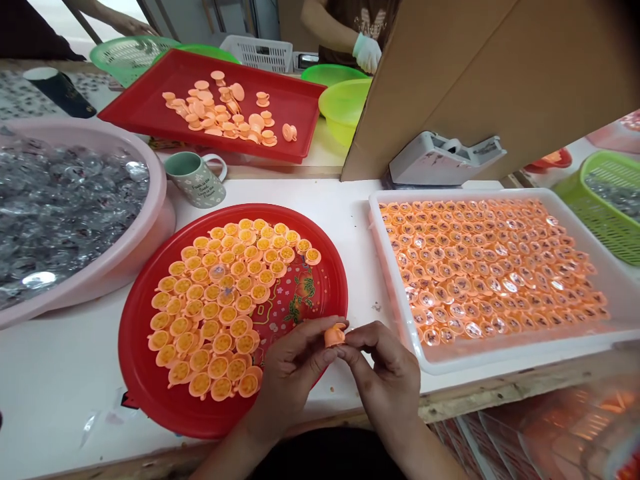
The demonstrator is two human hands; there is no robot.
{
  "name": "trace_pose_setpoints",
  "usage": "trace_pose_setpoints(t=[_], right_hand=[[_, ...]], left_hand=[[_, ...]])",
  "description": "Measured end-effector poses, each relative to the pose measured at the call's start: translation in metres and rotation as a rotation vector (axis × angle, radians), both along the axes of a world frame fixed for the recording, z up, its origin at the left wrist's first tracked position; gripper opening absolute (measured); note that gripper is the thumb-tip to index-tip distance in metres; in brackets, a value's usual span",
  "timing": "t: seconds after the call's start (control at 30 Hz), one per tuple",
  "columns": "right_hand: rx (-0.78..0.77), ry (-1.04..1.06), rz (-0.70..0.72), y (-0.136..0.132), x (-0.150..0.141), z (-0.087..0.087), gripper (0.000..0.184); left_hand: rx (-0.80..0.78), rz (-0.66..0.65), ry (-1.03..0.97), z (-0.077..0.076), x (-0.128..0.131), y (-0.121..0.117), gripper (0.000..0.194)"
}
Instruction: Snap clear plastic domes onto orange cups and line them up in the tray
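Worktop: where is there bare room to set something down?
Bare worktop shows between the round tray and white tray, and, scraps aside, left of the round tray, below the pink basin. Crowded: white tray, and round tray's left side, with orange cups.

The white desk (357, 267) has a big pink tub (161, 200), a green cup (197, 180) and a round red tray (135, 320) on it. A long white tray (505, 355) and a gray tape holder (435, 160) are on it too.
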State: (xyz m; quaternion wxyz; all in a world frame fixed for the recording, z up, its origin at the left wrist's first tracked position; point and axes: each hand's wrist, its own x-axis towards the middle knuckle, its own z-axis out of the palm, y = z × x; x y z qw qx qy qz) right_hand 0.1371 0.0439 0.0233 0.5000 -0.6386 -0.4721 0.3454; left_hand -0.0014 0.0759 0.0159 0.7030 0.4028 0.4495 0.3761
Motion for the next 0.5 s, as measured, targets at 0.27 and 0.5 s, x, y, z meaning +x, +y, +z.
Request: trace_pose_setpoints(t=[0.27,0.5], right_hand=[[0.012,0.02,0.027,-0.004,-0.004,-0.006,0.012],[0.009,-0.056,0.085,0.003,0.0,-0.012,0.023]], left_hand=[[-0.148,0.097,-0.401,-0.011,0.006,-0.001,0.022],[-0.186,0.111,-0.356,-0.014,0.007,0.004,0.026]])
